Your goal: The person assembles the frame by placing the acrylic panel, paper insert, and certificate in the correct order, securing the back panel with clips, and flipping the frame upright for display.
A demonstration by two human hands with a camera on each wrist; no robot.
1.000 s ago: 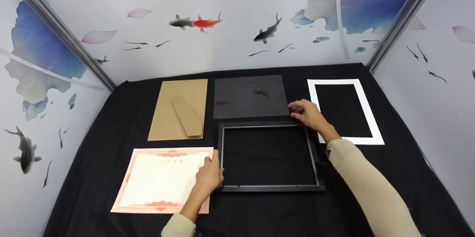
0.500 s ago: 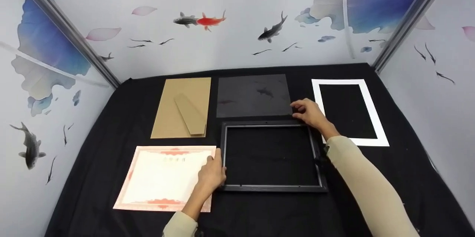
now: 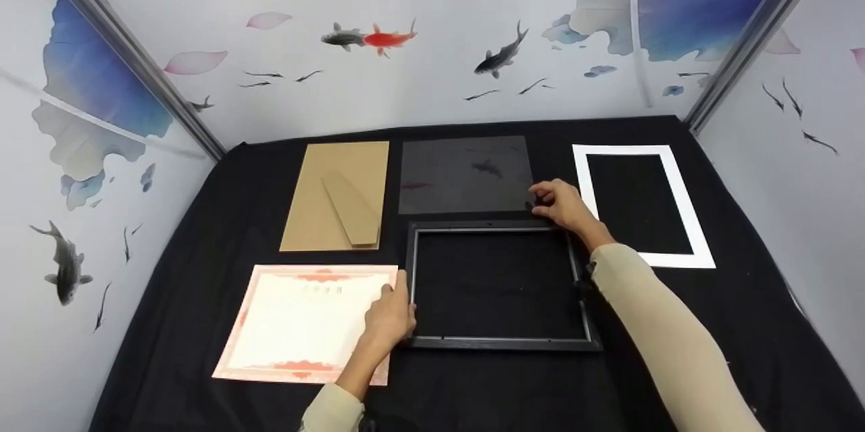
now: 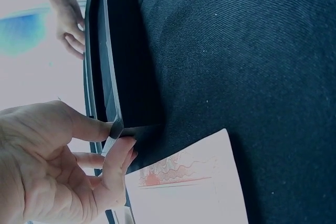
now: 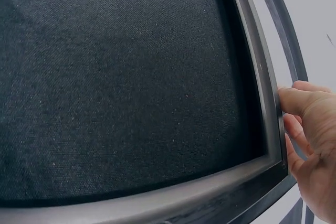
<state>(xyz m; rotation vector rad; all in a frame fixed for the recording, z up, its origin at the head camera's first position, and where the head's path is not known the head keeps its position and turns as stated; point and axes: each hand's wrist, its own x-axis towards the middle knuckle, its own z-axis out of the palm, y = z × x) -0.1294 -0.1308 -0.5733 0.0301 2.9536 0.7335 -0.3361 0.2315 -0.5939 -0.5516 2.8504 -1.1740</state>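
Note:
The black picture frame (image 3: 507, 343) lies in the middle of the table. My left hand (image 3: 390, 317) pinches its left side; the left wrist view shows the thumb and fingertips (image 4: 125, 150) meeting at a corner of it. Behind the frame is a dark, glossy, see-through sheet (image 3: 459, 182) that mirrors the wall's fish. My right hand (image 3: 564, 205) is at the sheet's near right corner, just beyond the frame, with bent fingers and the thumb set apart. In the right wrist view its thumb (image 5: 296, 100) overlaps the frame's outer edge.
A pink-bordered certificate (image 3: 304, 330) lies left of the frame, partly under the left forearm. Behind it is a brown backing board (image 3: 311, 209) with a folded stand. A white mat border (image 3: 676, 195) lies at the right, partly hidden by the right arm. Printed walls surround the black cloth.
The whole head view has shifted slightly. The right fingers have edged a little left over the sheet's corner. The left hand keeps its hold on the picture frame, which stays in place.

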